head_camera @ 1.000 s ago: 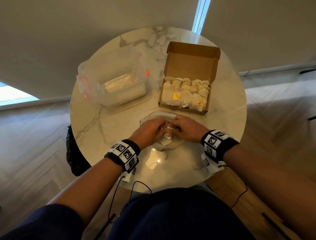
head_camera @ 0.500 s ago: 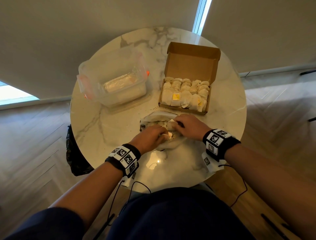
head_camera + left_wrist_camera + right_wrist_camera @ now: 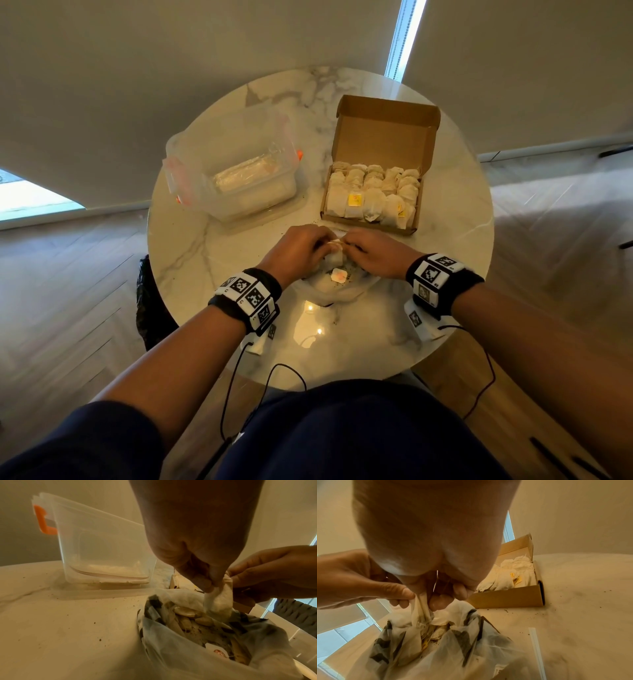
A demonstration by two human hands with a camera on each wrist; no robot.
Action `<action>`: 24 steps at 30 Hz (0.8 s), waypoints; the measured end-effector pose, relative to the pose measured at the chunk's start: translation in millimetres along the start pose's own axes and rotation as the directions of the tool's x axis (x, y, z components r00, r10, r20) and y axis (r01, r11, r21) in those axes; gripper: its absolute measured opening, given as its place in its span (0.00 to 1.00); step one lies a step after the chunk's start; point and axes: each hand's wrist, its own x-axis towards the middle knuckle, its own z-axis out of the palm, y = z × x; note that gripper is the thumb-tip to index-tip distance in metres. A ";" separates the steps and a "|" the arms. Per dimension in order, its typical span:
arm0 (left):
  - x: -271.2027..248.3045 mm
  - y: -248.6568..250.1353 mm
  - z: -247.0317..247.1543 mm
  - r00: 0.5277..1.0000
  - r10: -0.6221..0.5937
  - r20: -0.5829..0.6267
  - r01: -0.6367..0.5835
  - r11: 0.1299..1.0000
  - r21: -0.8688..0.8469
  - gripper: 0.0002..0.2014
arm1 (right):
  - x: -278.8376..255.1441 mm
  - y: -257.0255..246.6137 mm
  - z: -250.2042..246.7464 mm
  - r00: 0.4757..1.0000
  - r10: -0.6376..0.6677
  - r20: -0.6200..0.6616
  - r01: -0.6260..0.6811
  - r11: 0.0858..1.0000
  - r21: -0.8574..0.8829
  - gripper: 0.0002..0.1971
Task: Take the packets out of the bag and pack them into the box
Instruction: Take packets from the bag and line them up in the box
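My left hand and my right hand meet above the open bag, which lies on the round marble tabletop just in front of me. Both hands pinch 1 packet: the left wrist view shows my left thumb and fingertips closed on its upper left edge, and my right fingers curled around its top from the other side. The packet hangs from this grip, with its lower end at the mouth of the bag.

The bag is a thin, translucent white plastic with dark printed patches. It is crumpled and open at the top. More packets lie inside it among loose dark crumbs, together with a small white tag bearing an orange mark.

The box is brown cardboard. It stands just beyond my hands, toward the right, with its lid flap upright at the far side. Packed packets fill it in rows; 2 yellow tags show in the near row.

A clear plastic container with orange clips stands to the left of the box, apart from it. Dark crumbs are scattered on the tabletop around the bag and the box. A white strip lies on the tabletop to the right of the bag.
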 end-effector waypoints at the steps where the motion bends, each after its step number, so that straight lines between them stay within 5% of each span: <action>1: 0.5 1.1 0.0 1.000 0.007 -0.007 -0.007 1.000 0.009 0.09 | -0.8 0.8 -0.1 1.000 0.011 0.000 -0.011 1.000 0.009 0.10; 6: 5.8 5.6 0.6 0.996 0.062 -0.072 -0.060 0.998 0.028 0.09 | -4.9 3.4 2.1 0.995 0.001 -0.099 -0.002 1.000 -0.004 0.15; 14: 28.9 16.1 0.6 0.987 0.096 -0.129 -0.098 0.995 -0.014 0.13 | -10.6 9.7 -10.1 0.962 0.033 -0.272 -0.015 0.998 0.066 0.07; 19: 47.8 27.9 1.5 0.985 0.027 -0.173 -0.038 0.997 -0.063 0.13 | -17.0 28.3 -32.7 0.925 0.151 -0.348 -0.131 0.988 0.080 0.15; 24: 69.3 28.8 18.0 0.995 0.039 -0.092 -0.044 0.998 -0.049 0.08 | -30.2 62.0 -51.8 0.878 0.293 -0.379 -0.289 0.955 0.068 0.14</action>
